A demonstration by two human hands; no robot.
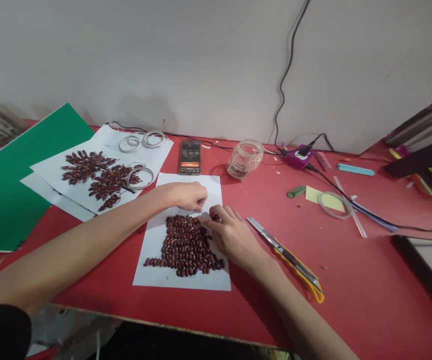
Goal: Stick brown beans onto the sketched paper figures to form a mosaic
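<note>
At the near side of the red table (351, 310), a white sheet (146, 275) lies flat, and on it the brown seeds (187, 245) stand in close rows, with one short row reaching out to the left. The sheet is in the middle, probably so that both hands can reach every part of it.

To the right lies a yellow cutter (291, 259), its blade pointing away from the person; it seems put aside, but within reach.

The right hand (234, 235) rests at the far right corner of the rows, its fingers bent. Some dark seeds show beside the fingers, but I cannot tell if it grips one. Perhaps it is there to keep the row in line. The left hand (190, 196) is just beyond, above the sheet, with fingers curled inward; what is inside them is hidden.

Farther, a phone (190, 156) leans or lies beyond the sheet, I cannot tell which. To its right is a glass jar (245, 159) with dark pieces at the bottom, maybe a supply kept near.
</note>
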